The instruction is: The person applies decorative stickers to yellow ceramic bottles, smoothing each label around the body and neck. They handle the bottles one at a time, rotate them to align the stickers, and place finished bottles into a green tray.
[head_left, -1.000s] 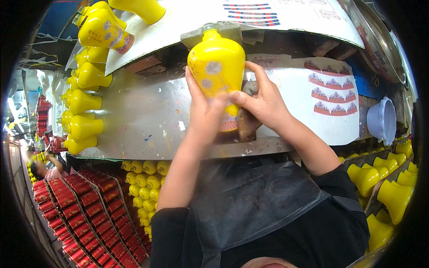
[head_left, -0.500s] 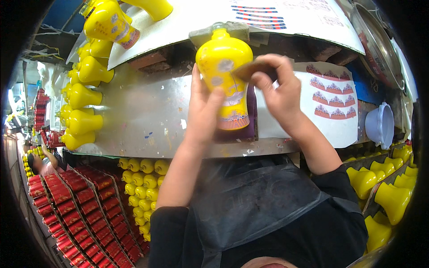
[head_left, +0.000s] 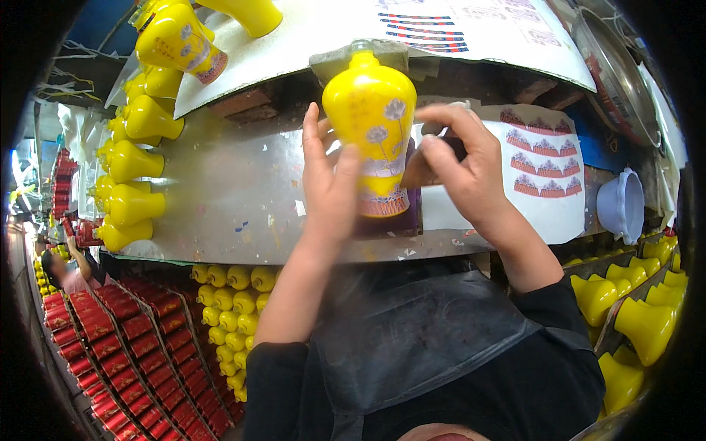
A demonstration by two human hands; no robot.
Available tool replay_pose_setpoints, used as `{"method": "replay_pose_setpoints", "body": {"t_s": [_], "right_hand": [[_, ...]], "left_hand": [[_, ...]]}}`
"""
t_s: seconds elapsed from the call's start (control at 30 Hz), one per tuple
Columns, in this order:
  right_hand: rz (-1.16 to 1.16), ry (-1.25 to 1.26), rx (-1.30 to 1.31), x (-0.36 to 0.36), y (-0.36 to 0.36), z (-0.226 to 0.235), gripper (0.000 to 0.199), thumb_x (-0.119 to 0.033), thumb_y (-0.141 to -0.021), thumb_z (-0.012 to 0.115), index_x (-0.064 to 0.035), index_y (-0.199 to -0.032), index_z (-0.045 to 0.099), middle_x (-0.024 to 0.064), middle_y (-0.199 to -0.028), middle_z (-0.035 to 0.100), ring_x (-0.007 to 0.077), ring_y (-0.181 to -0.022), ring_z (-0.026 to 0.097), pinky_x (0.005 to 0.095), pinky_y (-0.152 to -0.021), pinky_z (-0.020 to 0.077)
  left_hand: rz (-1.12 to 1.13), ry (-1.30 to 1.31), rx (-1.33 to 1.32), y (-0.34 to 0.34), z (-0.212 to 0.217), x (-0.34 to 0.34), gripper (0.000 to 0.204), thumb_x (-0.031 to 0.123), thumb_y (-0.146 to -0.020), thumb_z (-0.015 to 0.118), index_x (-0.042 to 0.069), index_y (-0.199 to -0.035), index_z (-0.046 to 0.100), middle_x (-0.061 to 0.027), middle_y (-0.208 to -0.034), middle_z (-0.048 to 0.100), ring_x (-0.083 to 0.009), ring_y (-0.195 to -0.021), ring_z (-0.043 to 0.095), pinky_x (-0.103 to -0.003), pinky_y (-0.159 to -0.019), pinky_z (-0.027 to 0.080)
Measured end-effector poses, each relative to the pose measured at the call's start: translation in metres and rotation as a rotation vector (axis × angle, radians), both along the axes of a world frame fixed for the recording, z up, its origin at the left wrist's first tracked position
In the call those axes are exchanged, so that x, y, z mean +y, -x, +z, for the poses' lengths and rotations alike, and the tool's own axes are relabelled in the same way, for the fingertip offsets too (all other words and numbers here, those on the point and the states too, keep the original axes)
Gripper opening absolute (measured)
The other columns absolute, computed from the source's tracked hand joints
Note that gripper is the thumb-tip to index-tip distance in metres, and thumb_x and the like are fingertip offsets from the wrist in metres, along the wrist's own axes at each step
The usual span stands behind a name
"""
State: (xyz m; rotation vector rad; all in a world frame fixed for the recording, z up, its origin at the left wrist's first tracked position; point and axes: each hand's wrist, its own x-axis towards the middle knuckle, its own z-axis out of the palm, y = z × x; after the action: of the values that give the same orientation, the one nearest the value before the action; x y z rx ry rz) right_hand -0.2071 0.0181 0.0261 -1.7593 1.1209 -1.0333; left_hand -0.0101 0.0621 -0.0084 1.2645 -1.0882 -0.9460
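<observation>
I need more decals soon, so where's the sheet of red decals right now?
The sheet of red decals lies on the workbench, right of centre in the head view, just beyond the right hand and left of the pale blue cup.

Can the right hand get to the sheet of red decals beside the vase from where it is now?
Probably yes. The right hand is at the side of the yellow vase, and the decal sheet lies flat just to its right on the bench with nothing between them.

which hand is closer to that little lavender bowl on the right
Right. The right hand is beside the yellow vase, on the lavender bowl's side; the left hand is on the vase's far side.
</observation>
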Motion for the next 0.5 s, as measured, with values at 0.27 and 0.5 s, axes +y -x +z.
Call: {"method": "replay_pose_setpoints", "body": {"t_s": [0.27,0.5], "right_hand": [[0.010,0.083,0.207,-0.027,-0.027,0.011,0.080,-0.039,-0.082,0.079,-0.0028,-0.144,0.045,0.0286,-0.102,0.072,0.0422,-0.088,0.075,0.0444,-0.079,0.0597],[-0.005,0.158,0.418,-0.029,-0.021,0.018,0.074,-0.042,-0.083,0.077,-0.0036,-0.141,0.052,0.0262,-0.097,0.074,0.0398,-0.086,0.075,0.0436,-0.078,0.0596]], "left_hand": [[-0.054,0.056,-0.111,-0.006,-0.011,-0.007,0.080,0.022,-0.098,0.060,0.003,-0.162,0.015,-0.0234,-0.157,0.031,-0.0339,-0.145,0.038,-0.047,-0.119,0.034],[-0.185,0.078,0.227,0.001,0.002,-0.007,0.091,0.012,-0.093,0.062,0.007,-0.164,0.005,-0.0211,-0.160,0.028,-0.0337,-0.145,0.039,-0.047,-0.121,0.033]]}}
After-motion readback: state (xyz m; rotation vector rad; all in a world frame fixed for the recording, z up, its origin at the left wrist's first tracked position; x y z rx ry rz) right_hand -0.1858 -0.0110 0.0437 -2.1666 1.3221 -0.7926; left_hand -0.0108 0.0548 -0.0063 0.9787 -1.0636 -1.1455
